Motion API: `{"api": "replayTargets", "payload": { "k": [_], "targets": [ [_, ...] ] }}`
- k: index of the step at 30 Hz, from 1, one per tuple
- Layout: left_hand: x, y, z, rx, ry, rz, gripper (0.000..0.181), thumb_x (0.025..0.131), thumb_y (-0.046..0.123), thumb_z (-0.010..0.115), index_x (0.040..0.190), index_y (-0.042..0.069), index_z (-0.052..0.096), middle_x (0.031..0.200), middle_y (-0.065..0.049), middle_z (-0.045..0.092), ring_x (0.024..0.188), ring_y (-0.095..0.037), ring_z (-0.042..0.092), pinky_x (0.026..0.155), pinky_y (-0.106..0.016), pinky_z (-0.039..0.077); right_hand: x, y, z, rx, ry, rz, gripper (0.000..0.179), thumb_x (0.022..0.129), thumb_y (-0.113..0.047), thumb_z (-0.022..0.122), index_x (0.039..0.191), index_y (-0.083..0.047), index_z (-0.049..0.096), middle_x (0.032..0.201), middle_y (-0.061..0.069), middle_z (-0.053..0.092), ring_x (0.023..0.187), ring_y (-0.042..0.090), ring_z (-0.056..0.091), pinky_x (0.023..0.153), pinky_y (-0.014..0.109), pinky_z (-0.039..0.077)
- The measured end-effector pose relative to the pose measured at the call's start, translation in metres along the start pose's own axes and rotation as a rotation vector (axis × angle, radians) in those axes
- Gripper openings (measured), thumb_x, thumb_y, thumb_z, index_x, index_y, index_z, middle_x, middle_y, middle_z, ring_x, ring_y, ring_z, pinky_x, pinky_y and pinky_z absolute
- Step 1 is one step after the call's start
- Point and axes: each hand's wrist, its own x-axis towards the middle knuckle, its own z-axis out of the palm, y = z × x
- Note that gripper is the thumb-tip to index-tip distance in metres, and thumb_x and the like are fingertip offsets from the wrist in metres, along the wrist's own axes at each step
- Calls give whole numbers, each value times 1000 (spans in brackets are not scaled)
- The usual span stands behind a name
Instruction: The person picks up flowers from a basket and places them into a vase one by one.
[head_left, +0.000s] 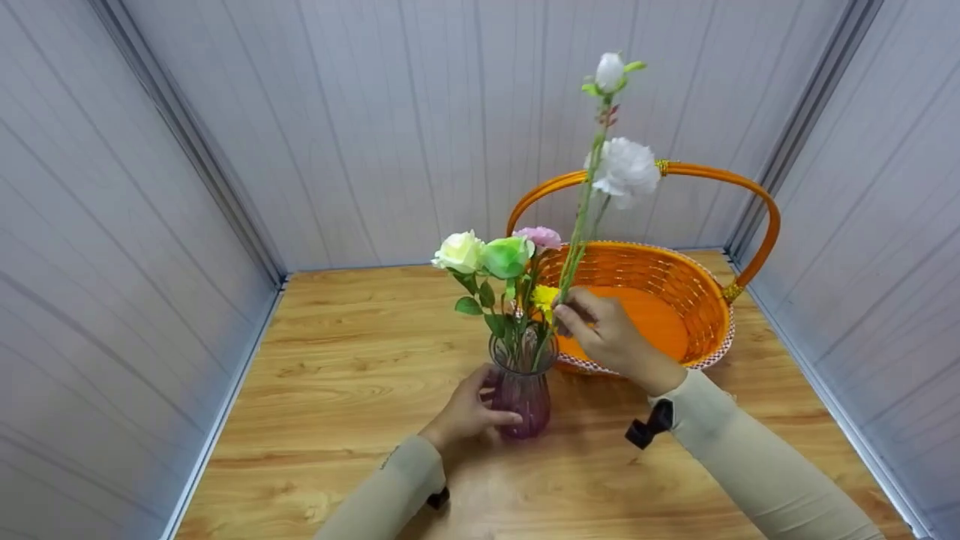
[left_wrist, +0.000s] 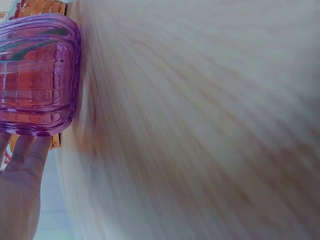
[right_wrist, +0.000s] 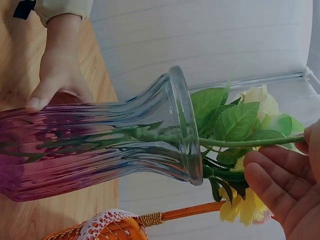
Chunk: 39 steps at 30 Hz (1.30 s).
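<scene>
A clear glass vase (head_left: 523, 409) with a purple-tinted lower part stands upright on the wooden table. The left hand (head_left: 466, 411) grips its lower body, thumb in front and fingers around the far side. Above the vase mouth, the right hand (head_left: 604, 330) pinches a long green flower stem (right_wrist: 250, 142) between thumb and fingers. In the right wrist view its lower end runs into the vase. High over that hand rise a white rosebud (head_left: 610, 73) and a white carnation (head_left: 626, 169). A cream rose (head_left: 459, 253), green rose (head_left: 506, 257), pink flower (head_left: 541, 238) and yellow flower (head_left: 545, 298) fill the vase.
Close behind the vase, to the right, sits an orange woven basket (head_left: 712, 319) with a tall arched handle (head_left: 769, 217). The wooden table (head_left: 352, 375) extends to the left. Pale panel walls (head_left: 360, 135) enclose the table at the back and both sides.
</scene>
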Motion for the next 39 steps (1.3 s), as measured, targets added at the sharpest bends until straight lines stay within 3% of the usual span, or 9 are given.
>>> {"api": "replayTargets", "payload": {
  "k": [6, 13, 28, 32, 35, 39],
  "targets": [
    [1, -1, 1, -3, 2, 12, 76, 82, 26, 98, 144, 15, 56, 141, -10, 65, 136, -30, 62, 122, -54, 52, 0, 3, 5, -87, -109, -40, 13, 108, 0, 60, 95, -2, 63, 74, 5, 56, 68, 8, 49, 60, 24, 45],
    [1, -2, 0, 9, -3, 14, 79, 81, 28, 99, 145, 15, 55, 141, -8, 66, 136, -28, 63, 122, -51, 53, 0, 3, 7, -137, -212, -42, 18, 106, -5, 65, 88, -6, 63, 71, 1, 53, 67, 4, 43, 58, 22, 39],
    [1, -1, -1, 0, 2, 11, 74, 82, 25, 98, 143, 15, 56, 139, -10, 66, 135, -29, 63, 121, -53, 53, 2, -2, 8, -199, -238, -13, 21, 107, -11, 66, 86, -8, 64, 69, -1, 52, 65, 3, 43, 58, 21, 39],
    [1, -1, -1, -2, 3, 13, 73, 82, 24, 98, 141, 14, 56, 138, -10, 66, 135, -30, 63, 122, -55, 52, 1, -2, 9, -186, -243, 29, 15, 106, -15, 70, 94, -7, 70, 71, -1, 60, 65, 4, 48, 57, 21, 44],
    [1, -1, 0, -1, 3, 15, 73, 82, 24, 98, 141, 13, 56, 138, -11, 67, 135, -30, 63, 122, -55, 51, -3, -1, 9, -152, -228, 68, 11, 104, -15, 73, 98, -6, 72, 81, 3, 68, 74, 6, 56, 66, 25, 53],
    [1, -1, 0, -3, 4, 14, 72, 82, 23, 98, 140, 13, 57, 138, -11, 67, 135, -30, 63, 122, -53, 52, -14, 6, 6, -103, -218, 107, 11, 101, -14, 77, 94, -7, 74, 85, 5, 73, 75, 5, 57, 67, 24, 54]
  ]
}}
